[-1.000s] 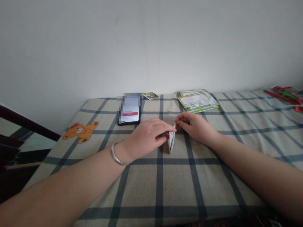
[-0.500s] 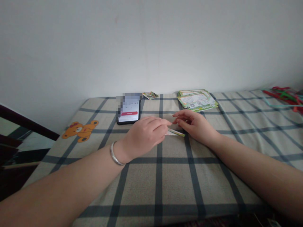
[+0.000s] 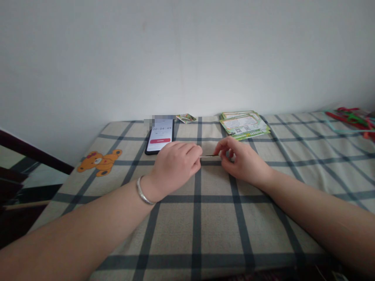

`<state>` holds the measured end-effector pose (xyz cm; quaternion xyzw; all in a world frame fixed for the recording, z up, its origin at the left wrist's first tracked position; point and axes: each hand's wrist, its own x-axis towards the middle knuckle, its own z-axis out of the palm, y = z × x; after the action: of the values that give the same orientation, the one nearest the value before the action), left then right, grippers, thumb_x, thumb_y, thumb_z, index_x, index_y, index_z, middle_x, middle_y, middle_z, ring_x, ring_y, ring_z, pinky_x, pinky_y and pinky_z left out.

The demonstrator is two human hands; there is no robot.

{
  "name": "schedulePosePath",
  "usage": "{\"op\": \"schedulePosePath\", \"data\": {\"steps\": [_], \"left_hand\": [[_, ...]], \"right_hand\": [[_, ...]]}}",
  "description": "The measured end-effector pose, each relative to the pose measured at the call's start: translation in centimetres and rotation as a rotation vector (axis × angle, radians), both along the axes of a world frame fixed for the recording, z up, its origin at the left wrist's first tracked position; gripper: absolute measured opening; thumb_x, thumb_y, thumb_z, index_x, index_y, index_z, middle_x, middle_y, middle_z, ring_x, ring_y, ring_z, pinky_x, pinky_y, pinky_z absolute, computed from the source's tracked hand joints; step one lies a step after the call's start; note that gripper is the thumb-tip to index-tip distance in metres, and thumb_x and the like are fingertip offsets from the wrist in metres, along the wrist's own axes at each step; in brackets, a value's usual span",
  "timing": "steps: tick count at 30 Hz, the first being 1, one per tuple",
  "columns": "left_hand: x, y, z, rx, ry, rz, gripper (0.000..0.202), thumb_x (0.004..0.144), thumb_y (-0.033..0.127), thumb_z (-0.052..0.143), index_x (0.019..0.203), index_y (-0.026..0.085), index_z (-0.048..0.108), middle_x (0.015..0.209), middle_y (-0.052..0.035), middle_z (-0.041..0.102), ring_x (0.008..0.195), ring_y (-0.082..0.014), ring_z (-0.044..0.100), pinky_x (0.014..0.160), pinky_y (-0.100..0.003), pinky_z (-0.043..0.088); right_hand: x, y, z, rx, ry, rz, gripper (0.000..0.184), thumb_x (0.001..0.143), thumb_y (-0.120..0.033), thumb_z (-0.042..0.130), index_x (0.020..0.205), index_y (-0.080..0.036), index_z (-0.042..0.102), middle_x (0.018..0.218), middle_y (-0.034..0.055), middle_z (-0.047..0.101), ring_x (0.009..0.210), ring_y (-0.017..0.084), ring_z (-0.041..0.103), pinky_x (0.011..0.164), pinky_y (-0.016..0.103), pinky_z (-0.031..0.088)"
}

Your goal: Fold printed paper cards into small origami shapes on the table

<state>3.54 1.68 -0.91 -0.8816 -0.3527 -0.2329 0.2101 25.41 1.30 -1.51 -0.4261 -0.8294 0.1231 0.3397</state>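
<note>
Between my two hands stretches a thin printed card (image 3: 209,156), seen nearly edge-on, so its faces are hidden. My left hand (image 3: 179,159), with a silver bangle at the wrist, is closed on the card's left end; the fingers cover that part. At the other end, my right hand (image 3: 238,158) pinches the card between thumb and curled fingers. Behind my right hand a stack of green-and-white printed cards (image 3: 245,125) lies near the wall.
A phone (image 3: 159,136) showing a timer lies beyond my left hand, with a small folded green wrapper (image 3: 186,118) beside it. Tangled red and green items (image 3: 351,119) lie at the far right. The checked tablecloth (image 3: 175,230) has a bear picture (image 3: 100,162) at left.
The card has been lifted and turned edge-on. My right fingers have closed on its right end, and my left hand has shifted slightly left.
</note>
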Motion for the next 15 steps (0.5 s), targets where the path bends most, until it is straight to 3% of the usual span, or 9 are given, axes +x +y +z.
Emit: {"op": "schedulePosePath", "data": {"steps": [3,6,9,15], "left_hand": [[0.07,0.08,-0.15,-0.015,-0.026,-0.008,0.007,0.081,0.013,0.055,0.084,0.019,0.055,0.078,0.0004,0.062,0.074,-0.0208,0.059,0.067,-0.035,0.043],[0.08,0.13,-0.18,-0.056,-0.031,-0.033,0.012,0.082,0.012,0.053,0.091,0.019,0.056,0.085,-0.0002,0.064,0.08,-0.0217,0.06,0.072,-0.036,0.043],[0.08,0.13,-0.12,-0.115,-0.05,-0.069,0.015,0.083,0.011,0.052,0.094,0.02,0.057,0.089,-0.0003,0.065,0.084,-0.0218,0.06,0.076,-0.036,0.043],[0.05,0.32,-0.22,-0.199,-0.122,-0.114,0.01,0.089,0.029,0.058,0.092,0.019,0.06,0.088,0.0,0.067,0.082,-0.0199,0.06,0.073,-0.034,0.041]], "right_hand": [[-0.03,0.0,0.08,0.026,-0.066,-0.012,0.028,0.072,-0.006,0.057,0.097,-0.018,0.057,0.084,0.0005,0.065,0.07,0.012,0.058,0.061,0.024,0.043],[-0.08,0.12,0.1,0.012,-0.108,-0.037,0.014,0.078,-0.019,0.062,0.092,-0.019,0.061,0.077,-0.0002,0.063,0.069,0.013,0.058,0.06,0.025,0.042],[-0.17,0.23,0.1,-0.006,-0.086,-0.036,0.005,0.081,-0.021,0.061,0.085,-0.02,0.064,0.074,0.0,0.063,0.069,0.013,0.057,0.061,0.025,0.042],[-0.37,0.15,0.11,-0.019,-0.03,-0.016,0.003,0.081,-0.02,0.062,0.08,-0.019,0.065,0.072,0.0003,0.064,0.067,0.013,0.056,0.06,0.025,0.04]]}}
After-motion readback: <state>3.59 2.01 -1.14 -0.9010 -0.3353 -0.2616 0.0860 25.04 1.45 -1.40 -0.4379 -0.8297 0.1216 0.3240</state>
